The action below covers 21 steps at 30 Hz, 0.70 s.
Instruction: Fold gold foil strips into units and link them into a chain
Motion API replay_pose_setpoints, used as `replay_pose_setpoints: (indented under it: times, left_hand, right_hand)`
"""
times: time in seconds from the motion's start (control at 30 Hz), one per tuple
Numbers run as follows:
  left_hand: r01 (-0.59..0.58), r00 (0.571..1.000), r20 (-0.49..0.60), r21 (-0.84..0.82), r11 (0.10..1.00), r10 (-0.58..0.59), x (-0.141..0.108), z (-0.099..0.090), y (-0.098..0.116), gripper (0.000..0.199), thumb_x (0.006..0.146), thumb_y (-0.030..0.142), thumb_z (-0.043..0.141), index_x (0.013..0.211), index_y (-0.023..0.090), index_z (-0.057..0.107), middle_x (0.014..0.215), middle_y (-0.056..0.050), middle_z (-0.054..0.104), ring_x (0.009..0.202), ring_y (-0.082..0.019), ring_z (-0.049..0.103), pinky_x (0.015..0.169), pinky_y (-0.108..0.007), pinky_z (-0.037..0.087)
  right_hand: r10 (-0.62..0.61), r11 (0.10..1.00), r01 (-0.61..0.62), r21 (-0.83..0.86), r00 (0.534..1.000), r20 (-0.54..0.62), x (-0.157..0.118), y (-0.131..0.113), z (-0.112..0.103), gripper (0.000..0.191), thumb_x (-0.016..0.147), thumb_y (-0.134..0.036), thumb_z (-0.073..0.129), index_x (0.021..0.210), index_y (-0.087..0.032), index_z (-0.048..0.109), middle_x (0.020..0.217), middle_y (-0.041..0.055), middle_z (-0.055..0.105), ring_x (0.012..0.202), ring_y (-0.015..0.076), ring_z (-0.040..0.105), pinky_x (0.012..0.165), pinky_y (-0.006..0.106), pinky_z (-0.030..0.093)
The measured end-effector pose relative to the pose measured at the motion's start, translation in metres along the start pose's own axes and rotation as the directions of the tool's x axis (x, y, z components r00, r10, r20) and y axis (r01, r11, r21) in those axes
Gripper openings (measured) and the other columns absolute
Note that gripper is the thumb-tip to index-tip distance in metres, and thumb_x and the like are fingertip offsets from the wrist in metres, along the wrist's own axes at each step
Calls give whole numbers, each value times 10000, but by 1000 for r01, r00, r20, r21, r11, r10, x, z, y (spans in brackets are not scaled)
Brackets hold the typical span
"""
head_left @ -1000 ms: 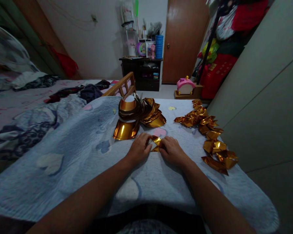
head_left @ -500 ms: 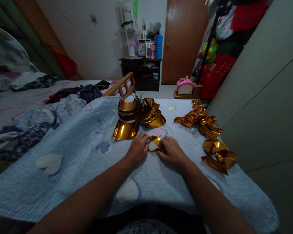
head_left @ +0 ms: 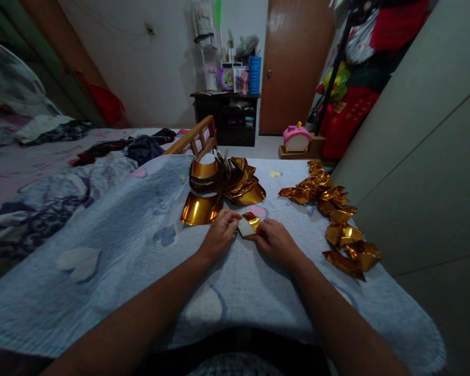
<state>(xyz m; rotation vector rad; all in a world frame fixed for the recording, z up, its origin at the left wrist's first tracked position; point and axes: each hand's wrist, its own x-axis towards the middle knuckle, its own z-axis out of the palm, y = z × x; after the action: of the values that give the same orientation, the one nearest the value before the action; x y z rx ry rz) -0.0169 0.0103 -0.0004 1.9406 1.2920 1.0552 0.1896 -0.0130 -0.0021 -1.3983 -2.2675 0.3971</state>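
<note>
Between my hands is a partly folded sheet of gold foil paper (head_left: 248, 225), its white back showing beside a shiny gold flap. My left hand (head_left: 224, 227) is closed on the sheet's left corner. On the opposite side, my right hand (head_left: 274, 236) pinches the right edge with curled fingers. Just beyond my left hand lies a loose gold foil sheet (head_left: 201, 209). Behind it fans a stack of gold foil sheets (head_left: 243, 183). Over to the right, several folded gold foil pieces (head_left: 342, 235) lie in a curving heap.
A blue quilted cover (head_left: 133, 271) with heart shapes lies under everything. At the far edge stands a wooden rail (head_left: 196, 137). A pale cabinet (head_left: 423, 156) rises close on the right. Rumpled clothes (head_left: 144, 149) lie on a bed to the left. Farther back is a pink toy (head_left: 296, 138).
The foil sheet now shows more of its white back between my hands. My left hand has moved up slightly, and my right hand has shifted a little right.
</note>
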Motion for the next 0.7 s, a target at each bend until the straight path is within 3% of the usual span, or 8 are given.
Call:
replay_pose_setpoints:
  times: [0.17, 0.27, 0.5, 0.7]
  left_hand:
    - [1, 999, 54, -12, 1000, -1, 0, 1, 0, 196, 857, 151, 548, 1027, 190, 638, 1046, -54, 627, 940, -179, 633, 807, -308, 543]
    - [-39, 997, 70, 43, 998, 36, 0, 2, 0, 223, 821, 120, 563, 1020, 193, 631, 1008, -43, 661, 944, -190, 633, 850, -331, 532]
    - [-76, 990, 125, 107, 991, 63, 0, 4, -1, 250, 813, 82, 542, 1018, 185, 640, 1021, -53, 698, 968, -214, 643, 908, -374, 508]
    - [-110, 983, 159, 128, 986, 89, 0, 5, -3, 259, 813, 62, 531, 1005, 179, 660, 1011, -66, 701, 983, -227, 636, 927, -393, 500]
  right_hand:
    - [-1, 1000, 2, 12, 1000, -26, 0, 1, 1, 51, 867, -175, 635, 825, -178, 606, 868, 49, 617, 808, 180, 528, 740, 304, 354]
    - [-6, 1000, 6, -7, 1000, -17, 0, -1, 0, 97, 872, -248, 682, 843, -176, 623, 877, 52, 630, 815, 187, 533, 744, 308, 358]
    - [-18, 997, 19, -81, 1000, 15, 2, -3, -2, 25, 870, -190, 666, 883, -177, 682, 913, 67, 649, 845, 193, 560, 758, 310, 376]
    - [-22, 994, 22, -106, 1000, -7, 1, -5, -1, 94, 866, -264, 692, 892, -174, 682, 921, 72, 651, 844, 203, 563, 758, 324, 382]
